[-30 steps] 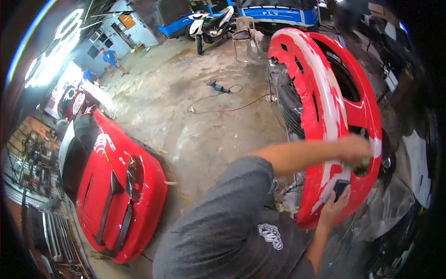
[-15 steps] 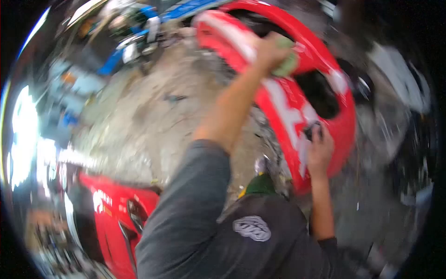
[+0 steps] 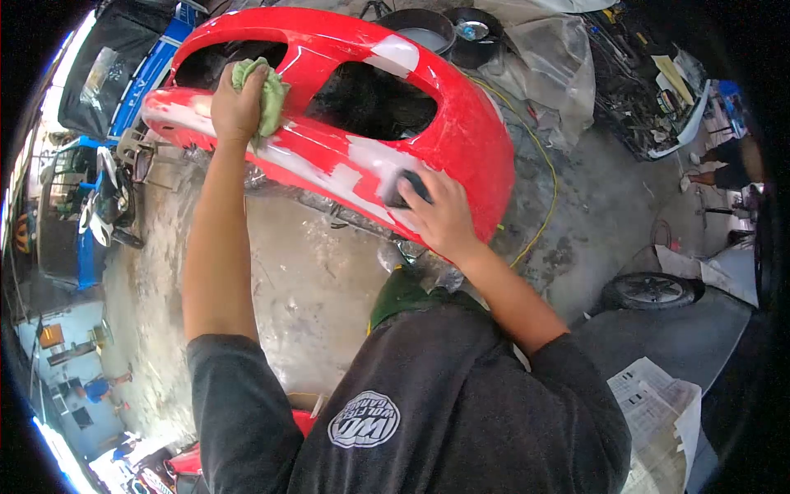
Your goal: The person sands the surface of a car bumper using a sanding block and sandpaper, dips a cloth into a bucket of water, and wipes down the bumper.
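A red car bumper (image 3: 477, 140) with pale grey-white patches and two large openings lies across the upper middle of the head view. My left hand (image 3: 237, 107) is closed around a crumpled light-green cloth (image 3: 265, 103) at the bumper's left part. My right hand (image 3: 443, 210) grips a dark sanding block (image 3: 411, 189), pressed on a whitish patch near the bumper's lower edge. The block's far side is partly hidden by my fingers.
Behind the bumper stand a black basin (image 3: 420, 31) with greyish liquid and another dark tub (image 3: 476, 41). A yellow hose (image 3: 553, 185) curves along the concrete floor. At right are a wheel (image 3: 650, 290) and newspaper sheets (image 3: 650, 403). Other people are in the distance at both sides.
The view has turned, so the bumper now lies more level and further left. Both hands stay at the bumper, still holding the cloth and the block. The earlier frame is blurred.
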`<action>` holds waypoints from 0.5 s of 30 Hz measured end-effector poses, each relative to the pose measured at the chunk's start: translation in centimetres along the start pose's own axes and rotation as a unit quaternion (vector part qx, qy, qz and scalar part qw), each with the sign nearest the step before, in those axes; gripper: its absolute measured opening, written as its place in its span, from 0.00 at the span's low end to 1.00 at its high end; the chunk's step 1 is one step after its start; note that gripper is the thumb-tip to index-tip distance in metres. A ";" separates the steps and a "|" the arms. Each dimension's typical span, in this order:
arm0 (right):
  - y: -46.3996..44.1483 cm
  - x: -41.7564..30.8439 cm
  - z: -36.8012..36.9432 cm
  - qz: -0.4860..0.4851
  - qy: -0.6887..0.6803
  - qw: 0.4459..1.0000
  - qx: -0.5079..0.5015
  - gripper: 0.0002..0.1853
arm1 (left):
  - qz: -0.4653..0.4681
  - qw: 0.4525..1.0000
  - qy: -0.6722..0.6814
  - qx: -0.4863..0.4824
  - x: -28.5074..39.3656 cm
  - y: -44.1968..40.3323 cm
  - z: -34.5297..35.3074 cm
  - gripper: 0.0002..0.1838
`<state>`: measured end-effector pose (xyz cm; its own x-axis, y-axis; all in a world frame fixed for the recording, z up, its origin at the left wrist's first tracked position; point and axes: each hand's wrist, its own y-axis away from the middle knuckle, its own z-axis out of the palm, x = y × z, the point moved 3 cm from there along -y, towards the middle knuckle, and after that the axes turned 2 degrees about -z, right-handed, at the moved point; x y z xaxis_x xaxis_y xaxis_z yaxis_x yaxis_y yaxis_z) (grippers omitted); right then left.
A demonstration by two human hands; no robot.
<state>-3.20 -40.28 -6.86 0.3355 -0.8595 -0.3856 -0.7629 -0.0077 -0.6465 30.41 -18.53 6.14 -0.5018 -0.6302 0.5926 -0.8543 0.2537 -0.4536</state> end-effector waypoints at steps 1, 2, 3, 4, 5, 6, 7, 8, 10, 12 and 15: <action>3.4 1.2 0.0 0.004 -0.012 1.000 0.006 0.30 | -0.003 1.000 0.006 -0.002 0.0 0.1 0.1 0.29; 5.5 1.9 -0.1 0.006 -0.024 1.000 0.012 0.30 | -0.005 1.000 0.011 -0.001 0.1 0.3 0.2 0.29; 6.2 2.3 -0.3 0.006 -0.032 0.999 0.011 0.30 | -0.008 1.000 0.016 0.000 0.1 0.6 0.2 0.29; 4.7 1.6 -0.5 -0.002 -0.031 0.999 0.009 0.30 | -0.010 1.000 0.006 0.005 0.3 1.0 0.1 0.30; 2.4 1.1 0.0 -0.008 -0.029 1.000 0.008 0.30 | -0.010 1.000 -0.004 0.007 0.6 0.9 0.0 0.30; -0.9 0.2 0.0 -0.014 -0.026 1.000 0.006 0.30 | -0.012 1.000 -0.013 0.010 0.9 0.8 0.0 0.30; -4.8 -1.3 -0.2 -0.015 -0.014 1.000 -0.007 0.30 | -0.014 1.000 -0.014 0.011 0.8 0.9 0.1 0.30; -7.5 -2.6 -0.1 -0.013 -0.002 1.000 -0.019 0.30 | -0.015 1.000 -0.015 0.011 0.6 0.9 0.2 0.30; -8.2 -2.9 0.3 -0.022 0.002 1.000 -0.010 0.30 | -0.014 1.000 -0.017 0.008 0.8 0.8 0.2 0.30; -7.3 -2.2 0.2 -0.025 0.000 1.000 -0.013 0.30 | -0.012 1.000 -0.016 0.003 0.8 0.8 0.2 0.30; -0.5 1.0 -0.7 -0.021 -0.012 0.999 -0.032 0.30 | -0.015 1.000 0.001 0.001 1.4 1.2 0.1 0.29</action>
<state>-2.93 -41.47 -6.46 0.3804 -0.8450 -0.3759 -0.7812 -0.0761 -0.6197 28.68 -19.15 6.39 -0.4760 -0.6364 0.6070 -0.8687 0.2325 -0.4374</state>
